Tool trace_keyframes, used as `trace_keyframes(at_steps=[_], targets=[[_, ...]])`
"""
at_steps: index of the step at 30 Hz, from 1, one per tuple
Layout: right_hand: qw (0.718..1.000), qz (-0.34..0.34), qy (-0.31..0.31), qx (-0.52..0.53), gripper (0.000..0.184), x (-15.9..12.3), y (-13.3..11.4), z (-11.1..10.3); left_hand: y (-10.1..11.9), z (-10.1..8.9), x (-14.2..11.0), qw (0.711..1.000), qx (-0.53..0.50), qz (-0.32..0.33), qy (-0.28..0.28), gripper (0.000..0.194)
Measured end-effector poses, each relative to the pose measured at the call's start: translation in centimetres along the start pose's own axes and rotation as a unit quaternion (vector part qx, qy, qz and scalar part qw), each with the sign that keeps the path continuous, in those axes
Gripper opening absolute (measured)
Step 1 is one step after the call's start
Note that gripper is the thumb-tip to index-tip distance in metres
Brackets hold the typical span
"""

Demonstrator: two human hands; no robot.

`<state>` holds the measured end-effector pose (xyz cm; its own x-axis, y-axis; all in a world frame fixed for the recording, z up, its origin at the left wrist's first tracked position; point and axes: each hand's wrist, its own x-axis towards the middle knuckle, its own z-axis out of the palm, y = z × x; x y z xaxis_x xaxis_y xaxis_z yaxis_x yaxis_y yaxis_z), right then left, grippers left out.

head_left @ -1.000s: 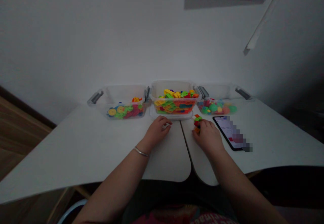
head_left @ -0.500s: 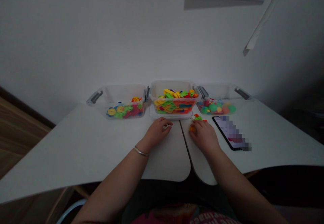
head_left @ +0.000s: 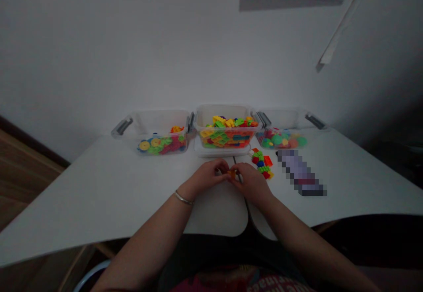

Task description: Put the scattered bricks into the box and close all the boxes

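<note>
Over the front middle of the white table, both hands meet around a small orange toy piece (head_left: 232, 174). My left hand (head_left: 209, 174) pinches it from the left with thumb and fingers. From the right, my right hand (head_left: 250, 181) grips the same piece; the fingers cover much of it, so its exact shape is hidden. Just beyond the right hand lies a group of small toy bricks (head_left: 263, 164) in green, red, blue, orange and yellow. A silver bracelet circles the left wrist.
Three clear bins stand against the wall: the left bin (head_left: 161, 120) with gear-like pieces, the middle bin (head_left: 228, 111) with bricks on a white lid (head_left: 221, 152), the right bin (head_left: 284, 118) with round pieces. A phone (head_left: 300, 173) lies at right. A gap splits the tabletop (head_left: 132, 204).
My right hand has moved left from the loose bricks, bringing the orange piece to my left hand. Both hands now touch it, and the brick group shows more fully.
</note>
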<state>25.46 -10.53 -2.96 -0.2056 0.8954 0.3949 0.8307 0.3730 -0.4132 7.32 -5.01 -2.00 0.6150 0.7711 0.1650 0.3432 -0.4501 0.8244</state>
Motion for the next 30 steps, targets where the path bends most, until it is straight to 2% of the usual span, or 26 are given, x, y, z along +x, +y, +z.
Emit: trace_keyframes(at_steps=[4, 7, 12, 15, 19, 24, 27, 30], targets=[[1.000, -0.006, 0.000, 0.030, 0.015, 0.2, -0.1, 0.1, 0.0, 0.1, 0.1, 1.000, -0.007, 0.005, 0.011, 0.019], [0.995, -0.021, 0.001, 0.100, 0.016, 0.3, 0.2, 0.1, -0.1, 0.2, 0.1, 1.000, -0.005, 0.001, 0.026, 0.018], [0.955, -0.001, -0.002, 0.295, 0.016, 0.8, 1.1, 0.5, -0.4, 0.1, 0.2, 0.998, -0.027, -0.012, 0.064, 0.022], [0.940, 0.032, 0.012, 0.339, 0.014, 1.5, 1.4, 0.7, -0.4, 0.0, 0.2, 0.996, -0.037, -0.012, 0.081, 0.021], [0.954, 0.000, 0.059, 0.294, 0.009, 3.1, 1.4, -0.4, -0.8, -0.2, 0.2, 0.994, -0.026, -0.002, 0.103, 0.020], [0.963, -0.050, 0.220, 0.146, 0.011, 6.4, 2.3, -3.9, -1.4, -0.4, -0.1, 0.991, 0.052, 0.003, 0.119, 0.017], [0.960, -0.025, 0.272, 0.063, 0.011, 8.3, 3.4, -5.2, -1.5, -0.5, -0.3, 0.989, 0.086, 0.017, 0.115, 0.016], [0.962, 0.004, 0.274, -0.019, 0.013, 9.5, 4.3, -5.4, -1.5, -0.5, -0.4, 0.987, 0.111, 0.029, 0.111, 0.017]])
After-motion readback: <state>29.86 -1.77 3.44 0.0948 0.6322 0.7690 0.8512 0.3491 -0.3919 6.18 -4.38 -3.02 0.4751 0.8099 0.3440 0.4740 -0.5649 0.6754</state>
